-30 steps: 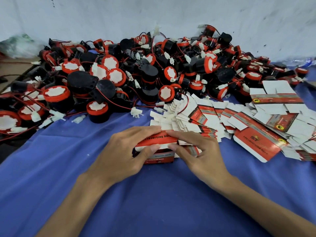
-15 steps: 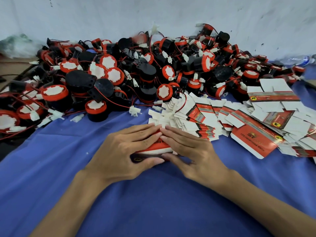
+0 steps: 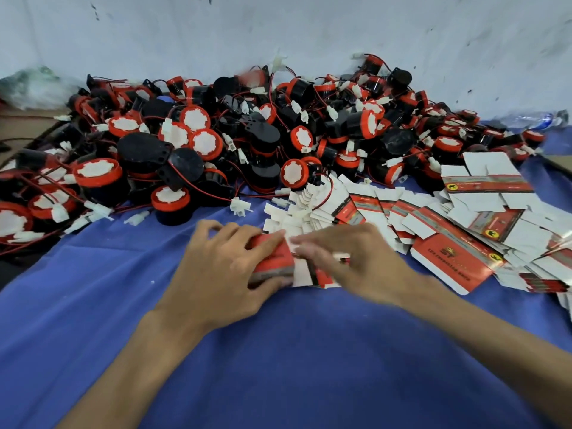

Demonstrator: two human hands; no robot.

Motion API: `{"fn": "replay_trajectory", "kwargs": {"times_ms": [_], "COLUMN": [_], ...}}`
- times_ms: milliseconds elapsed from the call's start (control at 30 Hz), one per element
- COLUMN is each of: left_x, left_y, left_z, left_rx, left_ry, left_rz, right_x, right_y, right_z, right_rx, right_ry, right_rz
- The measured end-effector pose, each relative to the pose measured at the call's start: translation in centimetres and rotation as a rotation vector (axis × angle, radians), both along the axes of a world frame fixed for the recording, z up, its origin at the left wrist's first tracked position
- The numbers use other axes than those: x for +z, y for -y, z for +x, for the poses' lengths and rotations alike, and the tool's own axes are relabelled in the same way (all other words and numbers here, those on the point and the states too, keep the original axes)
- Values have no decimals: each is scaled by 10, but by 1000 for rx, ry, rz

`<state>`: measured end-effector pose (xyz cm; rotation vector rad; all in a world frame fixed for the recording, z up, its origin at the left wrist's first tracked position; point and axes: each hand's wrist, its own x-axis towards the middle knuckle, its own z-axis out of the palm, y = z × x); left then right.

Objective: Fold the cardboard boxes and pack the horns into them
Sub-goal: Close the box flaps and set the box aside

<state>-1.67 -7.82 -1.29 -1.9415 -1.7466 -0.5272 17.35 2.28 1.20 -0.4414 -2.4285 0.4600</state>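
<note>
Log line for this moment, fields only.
stage: folding box | left hand: grips red cardboard box | right hand: on white flap, blurred | horns: piled behind | flat boxes: right

Gold "ST" logo printed on red panel of flat cardboard box (image 3: 452, 264) lying right of hands; line of white lettering below logo, too blurred to be read. Round yellow badges with black emblem seen on other flat boxes (image 3: 489, 184), no wording legible; small white print on their red bands unreadable. Red box held in hands (image 3: 272, 261) motion-blurred, printing not readable. No text made out on horns (image 3: 198, 119).
</note>
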Motion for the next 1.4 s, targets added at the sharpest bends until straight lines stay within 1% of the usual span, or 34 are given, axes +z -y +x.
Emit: {"fn": "replay_trajectory", "kwargs": {"times_ms": [33,67,100,133,167,200,233,267,333,367,400,433,533,633,667,700,733,767,833,900,933,967,1000,1033,1067,1133,1200,1267,1333,1400], "left_x": [2,3,4,5,4,3,2,2,0,-1,-3,-4,-7,-8,-9,-10,-10,-10,-5,-2,-2,0,2,6,9,8,5,4,4,3], "left_y": [1,2,4,5,5,5,3,1,-3,-5,-6,-7,-5,-3,-3,-3,-4,-5,-6,-9,-10,-11,-12,-11,-11,-9,-6,-3,-1,1], "left_z": [-3,-9,-14,-20,-23,-23,-20,-13,0,5,8,10,11,12,12,13,14,13,12,9,7,6,5,5,4,1,-1,2,4,-1], "left_rx": [110,226,325,388,407,390,351,298,179,118,57,-4,-135,-179,-192,-210,-232,-256,-287,-296,-315,-342,-353,-339,-306,-289,-356,-414,-445,-474], "left_ry": [-7,-10,-19,-37,-52,-60,-55,-28,51,85,111,130,195,319,398,508,649,827,1257,1602,1734,1854,1926,1945,1920,1905,1976,2001,1967,1848], "left_rz": [44,87,126,150,161,170,176,173,163,163,164,166,120,55,48,44,42,38,-9,-86,-106,-125,-145,-175,-217,-336,-469,-530,-559,-629], "right_x": [6,11,14,15,14,11,6,1,-5,-7,-9,-9,-6,-9,-9,-7,-1,8,31,46,46,42,34,22,9,-8,-16,-19,-21,-23], "right_y": [-13,-28,-43,-55,-64,-68,-69,-67,-61,-58,-56,-55,-43,-26,-17,-8,3,14,29,32,30,27,25,24,23,24,23,20,19,18], "right_z": [0,1,4,7,10,13,15,17,19,20,21,22,24,27,29,32,33,33,30,27,25,23,21,19,17,15,14,14,14,13], "right_rx": [-95,-215,-351,-477,-570,-623,-637,-637,-645,-632,-602,-563,-539,-456,-416,-363,-320,-305,-340,-368,-359,-352,-371,-408,-443,-466,-458,-457,-465,-480], "right_ry": [-24,7,130,338,547,686,767,815,847,816,754,688,538,424,357,237,86,-79,-395,-618,-676,-688,-648,-571,-499,-433,-438,-460,-475,-489], "right_rz": [8,28,30,-14,-84,-138,-132,-33,272,388,463,491,498,504,535,573,595,585,456,173,-3,-182,-349,-488,-586,-688,-692,-698,-732,-774]}}
